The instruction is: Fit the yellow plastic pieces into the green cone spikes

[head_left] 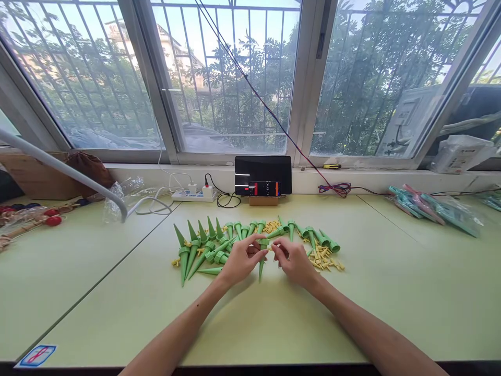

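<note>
Your left hand [245, 256] grasps one green spike [262, 267] by its capped end, point down, and your right hand [293, 261], just beside it, pinches what looks like one small yellow peg [270, 249]. To work well here, I'd keep the spike steady, hold the peg near its end, and bring it in square to the cap, not slanted. Counting, you have that one spike and one peg in your fingers; left of your left fingers, five green tips [191, 231] point away from you among overlapping spikes; the spikes beyond your right fingers and the loose yellow pegs [323, 258] to their right overlap too much to count. Straight beyond your fingertips: one phone [268, 189], one tablet [266, 168].
</note>
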Motion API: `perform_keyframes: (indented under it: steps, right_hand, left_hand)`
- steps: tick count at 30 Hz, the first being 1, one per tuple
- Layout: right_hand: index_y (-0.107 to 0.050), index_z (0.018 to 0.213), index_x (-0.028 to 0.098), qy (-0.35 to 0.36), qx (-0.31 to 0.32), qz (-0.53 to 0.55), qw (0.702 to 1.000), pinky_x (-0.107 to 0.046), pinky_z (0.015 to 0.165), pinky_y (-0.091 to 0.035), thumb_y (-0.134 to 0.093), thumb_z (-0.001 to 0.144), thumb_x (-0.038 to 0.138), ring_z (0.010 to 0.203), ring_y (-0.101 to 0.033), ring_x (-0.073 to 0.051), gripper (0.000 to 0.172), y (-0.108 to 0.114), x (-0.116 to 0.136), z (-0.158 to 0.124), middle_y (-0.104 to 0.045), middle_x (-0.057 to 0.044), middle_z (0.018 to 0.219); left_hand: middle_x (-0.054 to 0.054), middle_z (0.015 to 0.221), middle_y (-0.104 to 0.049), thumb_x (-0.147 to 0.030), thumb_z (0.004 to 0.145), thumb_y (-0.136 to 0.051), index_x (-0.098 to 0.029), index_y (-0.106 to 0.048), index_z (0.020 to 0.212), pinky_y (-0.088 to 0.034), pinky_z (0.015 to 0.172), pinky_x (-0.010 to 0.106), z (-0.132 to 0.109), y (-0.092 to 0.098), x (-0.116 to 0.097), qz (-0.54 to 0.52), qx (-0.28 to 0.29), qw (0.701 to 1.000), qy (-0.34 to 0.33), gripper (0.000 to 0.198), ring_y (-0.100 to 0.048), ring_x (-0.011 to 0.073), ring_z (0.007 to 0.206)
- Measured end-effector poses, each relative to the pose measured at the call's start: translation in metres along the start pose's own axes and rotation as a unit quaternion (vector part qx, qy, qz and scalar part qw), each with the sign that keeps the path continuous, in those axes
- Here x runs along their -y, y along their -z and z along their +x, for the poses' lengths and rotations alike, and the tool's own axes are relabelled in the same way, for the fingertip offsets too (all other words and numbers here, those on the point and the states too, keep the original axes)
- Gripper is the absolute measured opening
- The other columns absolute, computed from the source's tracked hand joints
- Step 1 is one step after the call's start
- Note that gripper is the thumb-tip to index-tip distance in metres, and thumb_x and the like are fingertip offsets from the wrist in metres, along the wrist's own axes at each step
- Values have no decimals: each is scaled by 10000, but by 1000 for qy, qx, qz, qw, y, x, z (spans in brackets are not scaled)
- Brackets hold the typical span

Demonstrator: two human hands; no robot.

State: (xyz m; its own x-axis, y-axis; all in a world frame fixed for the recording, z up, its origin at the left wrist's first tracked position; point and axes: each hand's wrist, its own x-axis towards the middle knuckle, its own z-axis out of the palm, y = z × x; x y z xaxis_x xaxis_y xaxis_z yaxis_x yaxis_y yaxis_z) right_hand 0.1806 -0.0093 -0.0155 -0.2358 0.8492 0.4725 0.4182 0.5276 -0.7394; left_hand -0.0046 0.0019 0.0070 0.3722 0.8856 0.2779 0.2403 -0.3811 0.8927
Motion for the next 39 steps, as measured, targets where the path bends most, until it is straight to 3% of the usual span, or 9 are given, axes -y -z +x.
perform_keyframes:
  steps: [20, 39]
  right_hand:
    - [-554, 1162, 187, 48, 26, -66, 996, -229, 575, -394, -471, 966, 233, 539, -500, -137, 218, 0, 3, -2, -581, 24, 643]
    - [-563, 1113, 197, 68, 32, -73, 995, -239, 611, -411, -467, 969, 209, 582, -558, -156, 173, 0, 0, -2, -615, 1, 683]
  left_hand:
    - [8, 700, -653, -407, 846, -631, -148, -596, 1124, -538, 603, 284, 1, 1, -1, 3, -10, 1000, 20, 381, -717, 205, 625]
    - [-26, 627, -586, -416, 837, -639, -141, -607, 1128, -539, 567, 273, 0, 1, -1, 3, -19, 1000, 14, 401, -709, 202, 579]
